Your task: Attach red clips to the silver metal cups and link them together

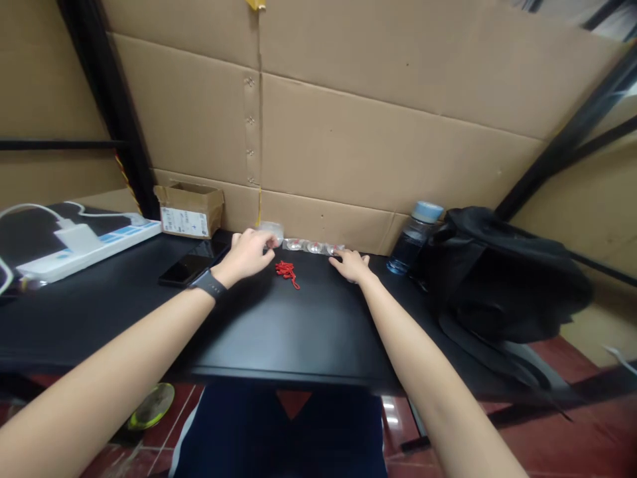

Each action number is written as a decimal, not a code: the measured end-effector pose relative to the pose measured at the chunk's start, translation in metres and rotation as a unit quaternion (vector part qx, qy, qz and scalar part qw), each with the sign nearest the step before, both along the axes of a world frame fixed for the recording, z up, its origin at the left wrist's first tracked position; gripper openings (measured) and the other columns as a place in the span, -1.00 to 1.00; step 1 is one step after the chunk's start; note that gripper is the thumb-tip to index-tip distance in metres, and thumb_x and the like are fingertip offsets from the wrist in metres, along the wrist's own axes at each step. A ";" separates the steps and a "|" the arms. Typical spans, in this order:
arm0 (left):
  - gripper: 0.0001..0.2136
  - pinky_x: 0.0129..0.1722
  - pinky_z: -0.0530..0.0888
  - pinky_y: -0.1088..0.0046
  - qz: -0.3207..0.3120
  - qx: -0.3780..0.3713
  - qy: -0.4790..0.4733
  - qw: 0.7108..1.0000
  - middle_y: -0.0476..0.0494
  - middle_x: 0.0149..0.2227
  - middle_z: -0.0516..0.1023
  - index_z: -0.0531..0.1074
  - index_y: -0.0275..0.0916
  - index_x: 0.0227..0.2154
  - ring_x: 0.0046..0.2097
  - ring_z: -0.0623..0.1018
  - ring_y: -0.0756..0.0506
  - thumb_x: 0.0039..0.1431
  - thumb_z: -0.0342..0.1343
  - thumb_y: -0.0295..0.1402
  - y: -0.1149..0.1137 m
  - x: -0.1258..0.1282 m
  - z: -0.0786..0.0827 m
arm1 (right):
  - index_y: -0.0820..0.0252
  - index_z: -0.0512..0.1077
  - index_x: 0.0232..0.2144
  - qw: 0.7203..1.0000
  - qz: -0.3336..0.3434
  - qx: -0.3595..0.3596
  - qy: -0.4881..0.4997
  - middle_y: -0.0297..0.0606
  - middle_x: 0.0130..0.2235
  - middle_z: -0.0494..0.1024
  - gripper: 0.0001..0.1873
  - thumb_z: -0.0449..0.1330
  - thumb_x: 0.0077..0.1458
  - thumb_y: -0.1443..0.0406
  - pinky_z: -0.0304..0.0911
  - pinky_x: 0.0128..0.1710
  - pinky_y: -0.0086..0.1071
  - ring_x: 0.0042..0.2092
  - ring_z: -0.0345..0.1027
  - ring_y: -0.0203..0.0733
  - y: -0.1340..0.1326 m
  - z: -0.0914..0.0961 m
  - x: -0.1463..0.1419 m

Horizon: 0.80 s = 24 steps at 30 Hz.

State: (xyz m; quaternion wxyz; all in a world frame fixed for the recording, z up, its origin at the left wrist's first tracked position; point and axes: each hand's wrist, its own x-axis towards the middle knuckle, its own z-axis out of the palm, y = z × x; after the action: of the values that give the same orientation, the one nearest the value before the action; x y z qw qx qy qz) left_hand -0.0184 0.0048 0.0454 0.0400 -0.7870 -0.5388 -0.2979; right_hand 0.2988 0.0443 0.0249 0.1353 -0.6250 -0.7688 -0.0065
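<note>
My left hand (250, 254) reaches to the back of the black table (279, 332), fingers curled round a small clear plastic piece (271, 232) by the cardboard wall. My right hand (351, 264) lies flat on the table, its fingertips touching the end of a row of small clear round pieces (313, 246) with red inside. A little pile of red cord (287, 271) lies between the two hands, touching neither. A dark band sits on my left wrist.
A black phone (185, 269) lies left of my left hand. A small cardboard box (189, 210) and a white power strip (84, 247) are further left. A water bottle (413, 239) and black backpack (502, 279) stand on the right. Cardboard walls close the back.
</note>
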 end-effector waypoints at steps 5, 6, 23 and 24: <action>-0.76 0.00 0.25 0.20 -0.161 -0.016 0.073 0.984 -0.11 -0.06 0.59 0.50 -0.08 -0.15 0.07 0.45 -0.23 0.17 0.05 -0.48 -0.012 0.015 -0.005 | 0.05 0.46 0.14 0.995 0.077 0.004 0.065 -0.16 0.15 0.53 -0.59 0.15 0.28 0.17 0.24 0.14 -0.17 0.12 0.40 -0.04 -0.009 0.013 0.026; -0.74 0.02 0.25 0.19 -0.165 -0.007 0.064 0.984 -0.12 -0.06 0.58 0.51 -0.08 -0.17 0.07 0.44 -0.21 0.19 0.02 -0.53 -0.015 0.022 -0.009 | 0.08 0.45 0.15 0.990 0.101 0.000 0.101 -0.14 0.11 0.56 -0.55 0.20 0.23 0.18 0.29 0.10 -0.21 0.04 0.46 -0.06 -0.012 0.016 0.033; -0.68 -0.03 0.36 -0.02 -0.187 -0.007 0.081 0.979 -0.08 0.18 0.45 0.51 0.25 0.03 0.19 0.32 -0.38 0.27 0.13 -0.29 -0.011 0.017 -0.058 | 0.00 0.53 0.03 0.979 0.092 -0.122 0.132 -0.24 -0.03 0.61 -0.42 0.37 -0.12 0.37 0.31 0.03 -0.30 -0.01 0.48 -0.05 -0.026 0.020 0.064; -0.69 -0.03 0.36 -0.01 -0.187 -0.003 0.087 0.979 -0.05 0.19 0.45 0.52 0.29 0.01 0.19 0.32 -0.38 0.28 0.14 -0.29 -0.009 0.016 -0.058 | 0.00 0.55 -0.02 0.980 0.092 -0.122 0.130 -0.25 -0.05 0.61 -0.48 0.38 -0.11 0.36 0.32 -0.01 -0.32 -0.04 0.49 -0.06 -0.026 0.020 0.064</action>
State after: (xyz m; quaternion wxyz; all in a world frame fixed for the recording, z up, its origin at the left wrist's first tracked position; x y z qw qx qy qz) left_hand -0.0026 -0.0046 -0.0126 0.0284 -0.8968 -0.3776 -0.2288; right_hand 0.3629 0.0178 0.0446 0.1572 -0.5590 -0.7938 0.1808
